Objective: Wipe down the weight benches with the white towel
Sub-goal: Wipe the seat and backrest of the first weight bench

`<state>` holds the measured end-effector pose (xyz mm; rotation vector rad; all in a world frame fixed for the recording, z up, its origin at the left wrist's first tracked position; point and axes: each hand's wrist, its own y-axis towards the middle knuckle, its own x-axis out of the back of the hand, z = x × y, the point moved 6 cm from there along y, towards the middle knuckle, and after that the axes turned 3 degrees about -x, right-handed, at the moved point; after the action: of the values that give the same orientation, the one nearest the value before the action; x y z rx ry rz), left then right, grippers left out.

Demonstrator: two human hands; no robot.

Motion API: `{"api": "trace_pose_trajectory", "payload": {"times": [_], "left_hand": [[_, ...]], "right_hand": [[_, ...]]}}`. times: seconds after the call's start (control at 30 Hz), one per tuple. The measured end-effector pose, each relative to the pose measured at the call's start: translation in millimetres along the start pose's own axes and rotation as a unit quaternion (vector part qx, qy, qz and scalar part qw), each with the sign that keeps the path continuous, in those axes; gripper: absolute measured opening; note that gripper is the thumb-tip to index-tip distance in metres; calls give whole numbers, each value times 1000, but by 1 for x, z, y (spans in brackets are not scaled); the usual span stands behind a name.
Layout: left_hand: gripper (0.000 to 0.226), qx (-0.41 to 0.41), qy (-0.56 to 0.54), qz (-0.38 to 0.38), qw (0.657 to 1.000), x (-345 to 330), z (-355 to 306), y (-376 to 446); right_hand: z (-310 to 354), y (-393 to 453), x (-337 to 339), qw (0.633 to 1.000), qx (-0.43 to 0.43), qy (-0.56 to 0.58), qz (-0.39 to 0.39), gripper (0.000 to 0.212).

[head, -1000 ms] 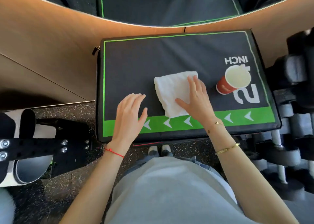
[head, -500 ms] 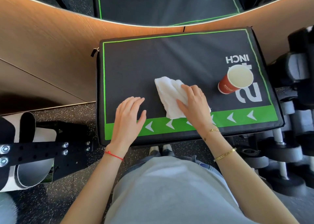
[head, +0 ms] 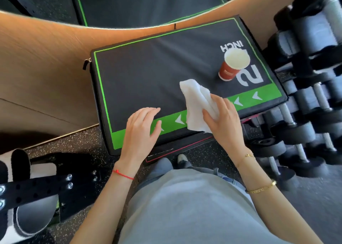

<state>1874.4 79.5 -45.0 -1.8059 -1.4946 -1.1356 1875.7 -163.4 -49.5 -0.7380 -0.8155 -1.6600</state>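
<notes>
Over on the far left sits a black-and-white padded piece of gym gear (head: 20, 203) on the speckled floor, nothing to do with the wiping yet. Next along, the black pad with the green border (head: 148, 73), the surface I'm working on, pushed up against the wooden wall (head: 46, 68). My left hand (head: 140, 131) lies flat on its front green strip, fingers loose and straight, holding nothing, just bracing. Right beside it comes the white towel (head: 196, 103), bunched up and resting over the front edge of the pad, with my right hand (head: 224, 121) gripping it, fingers curled into the cloth. Further right a red paper cup (head: 232, 68) stands upright on the big printed numeral, apart from the towel, and past the pad's edge is the dumbbell rack (head: 311, 95).

Where does that leave me? I'd say mid-wipe on this one pad: the towel is at the front right, and the whole back half and left side look like ground to cover. I can't tell from the surface which parts are clean. The patch under the cup can't be reached while it stands there, so it probably needs shifting, and I see no other bench wiped
</notes>
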Motion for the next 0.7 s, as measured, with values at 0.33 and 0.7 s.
{"api": "trace_pose_trajectory", "payload": {"times": [0.33,0.7], "left_hand": [[31,-209,1,85,974,8,-8,-45],[36,-368,-31,219,903,7,-52,-155]], "right_hand": [[20,-147,18,980,-147,-22,-135,43],[58,-362,27,910,-325,-63,-251,41]]}}
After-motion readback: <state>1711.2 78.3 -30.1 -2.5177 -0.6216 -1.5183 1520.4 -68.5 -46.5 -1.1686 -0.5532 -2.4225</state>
